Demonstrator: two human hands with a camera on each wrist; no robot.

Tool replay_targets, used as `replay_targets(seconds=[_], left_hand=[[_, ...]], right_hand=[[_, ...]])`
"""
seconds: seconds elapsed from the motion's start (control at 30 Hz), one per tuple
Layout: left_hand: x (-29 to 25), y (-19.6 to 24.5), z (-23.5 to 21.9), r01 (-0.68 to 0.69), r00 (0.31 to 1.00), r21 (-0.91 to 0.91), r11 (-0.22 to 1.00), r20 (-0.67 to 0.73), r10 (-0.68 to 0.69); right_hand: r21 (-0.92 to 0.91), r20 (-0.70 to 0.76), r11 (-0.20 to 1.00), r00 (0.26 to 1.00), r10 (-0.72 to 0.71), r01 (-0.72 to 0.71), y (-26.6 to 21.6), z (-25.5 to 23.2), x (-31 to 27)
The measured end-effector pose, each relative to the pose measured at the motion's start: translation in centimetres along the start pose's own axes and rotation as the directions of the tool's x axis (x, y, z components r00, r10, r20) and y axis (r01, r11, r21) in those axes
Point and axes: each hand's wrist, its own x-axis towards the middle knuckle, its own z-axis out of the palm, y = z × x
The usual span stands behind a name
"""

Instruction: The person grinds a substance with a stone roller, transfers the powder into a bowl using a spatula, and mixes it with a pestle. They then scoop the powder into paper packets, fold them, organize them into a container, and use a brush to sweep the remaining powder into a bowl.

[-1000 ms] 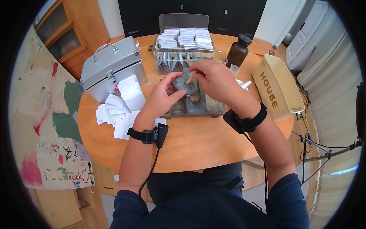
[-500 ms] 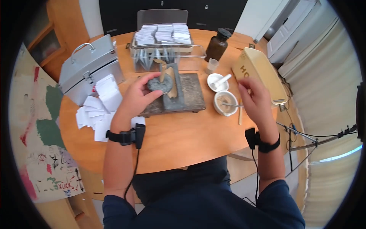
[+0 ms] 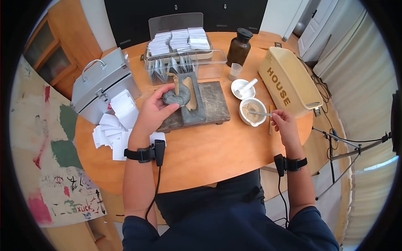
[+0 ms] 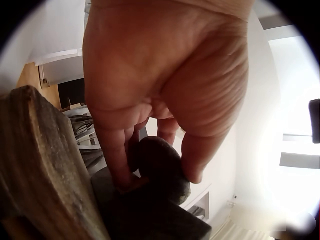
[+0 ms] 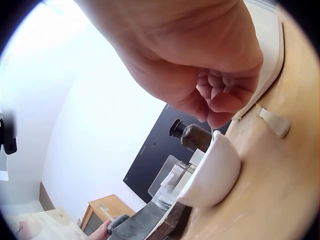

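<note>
My left hand [image 3: 155, 109] grips a round grey stone [image 3: 176, 100] by its rim, thumb on the near side and fingers behind. A pale wooden stick [image 3: 176, 86] stands up from the stone. Beneath is a dark grey stone slab [image 3: 193, 117] with a hollow of tan material, set on a dark wooden board [image 3: 214, 100]. Over at the right, my right hand [image 3: 286, 124] pinches the end of a slim metal utensil [image 3: 263, 113]. Its far end dips into tan powder or paste in a white mortar bowl [image 3: 258, 124], seen side-on in the right wrist view.
A small white dish with a pestle [image 3: 246, 87], a plastic cup [image 3: 235, 70] and a brown bottle [image 3: 239, 48] stand behind the bowl. A cream HOUSE bin [image 3: 278, 85] is at right. White packets [image 3: 121, 108] and a silver case [image 3: 104, 79] lie left; clear bins [image 3: 213, 67] behind.
My right hand has left the wooden stick, moved right and down to the white bowl, and taken hold of the metal utensil. The left hand keeps its grip on the stone.
</note>
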Motion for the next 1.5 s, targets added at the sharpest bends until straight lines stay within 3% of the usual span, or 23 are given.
replay_targets(seconds=[0.1, 0.17, 0.2, 0.23, 0.27, 0.4, 0.47, 0.6, 0.73, 0.87, 0.93, 0.97, 1.03, 1.37, 1.43, 1.5], left_hand=[[0.0, -0.2, 0.0, -0.002, 1.000, -0.026, 1.000, -0.003, 0.002], [0.1, -0.1, 0.0, 0.007, 1.000, -0.037, 0.999, -0.002, -0.007], [0.1, 0.0, -0.1, 0.017, 1.000, -0.048, 0.999, -0.001, -0.017], [0.0, 0.1, -0.1, 0.018, 1.000, -0.049, 0.999, -0.005, -0.018], [0.0, 0.2, -0.1, 0.031, 1.000, -0.054, 0.998, -0.004, -0.031], [0.1, 0.0, 0.0, -0.001, 1.000, -0.067, 0.998, -0.010, 0.000], [0.1, -0.2, -0.1, 0.013, 1.000, -0.073, 0.997, -0.014, -0.014], [0.1, -0.4, -0.2, 0.029, 1.000, -0.090, 0.996, -0.010, -0.030], [0.1, -0.6, -0.3, 0.026, 1.000, -0.080, 0.996, -0.003, -0.027], [0.1, -0.3, -0.1, 0.025, 1.000, -0.085, 0.996, 0.004, -0.025], [0.1, -0.2, -0.2, 0.027, 1.000, -0.077, 0.997, 0.001, -0.027], [0.1, -0.3, -0.2, 0.029, 1.000, -0.078, 0.997, 0.002, -0.029], [0.1, -0.5, -0.2, 0.032, 0.999, -0.077, 0.996, 0.003, -0.032], [0.1, -0.4, -0.2, 0.019, 1.000, -0.069, 0.997, 0.002, -0.019], [0.1, -0.5, -0.3, 0.014, 1.000, -0.071, 0.997, 0.002, -0.014], [0.2, -0.7, -0.4, 0.016, 1.000, -0.067, 0.998, 0.015, -0.015]], right_hand=[[0.031, -0.035, 0.998, 0.998, -0.048, 0.049, -0.3, 0.0, -0.1], [-0.183, -0.104, 0.952, 0.958, -0.266, 0.245, -0.7, 0.1, -0.5], [-0.184, -0.101, 0.952, 0.959, -0.266, 0.245, -1.3, 0.1, -0.9], [-0.468, -0.033, 0.745, 0.833, -0.552, 0.476, -2.1, -0.1, -1.5], [-0.679, 0.122, 0.408, 0.641, -0.758, 0.611, -2.8, -0.1, -2.0], [-0.723, 0.141, 0.321, 0.585, -0.799, 0.612, -4.1, 0.3, -3.1], [-0.654, 0.047, 0.413, 0.579, -0.814, 0.634, -4.8, 0.8, -3.3], [-0.531, 0.024, 0.489, 0.589, -0.808, 0.692, -7.5, 4.2, -2.5], [-0.387, 0.095, 0.376, 0.442, -0.892, 0.842, -10.0, 9.0, -0.3], [-0.337, 0.117, 0.355, 0.413, -0.903, 0.872, -11.3, 13.0, 1.7], [-0.287, 0.171, 0.270, 0.327, -0.930, 0.919, -11.7, 14.6, 2.6], [-0.285, 0.170, 0.270, 0.326, -0.930, 0.920, -11.7, 15.2, 3.1], [-0.283, 0.188, 0.149, 0.207, -0.960, 0.948, -11.7, 16.1, 3.8], [-0.354, 0.327, 0.087, 0.210, -0.921, 0.931, -10.2, 16.1, 3.4], [-0.332, 0.389, 0.105, 0.238, -0.890, 0.937, -9.9, 15.6, 2.6], [-0.316, 0.372, 0.086, 0.206, -0.905, 0.945, -10.0, 15.4, 2.3]])
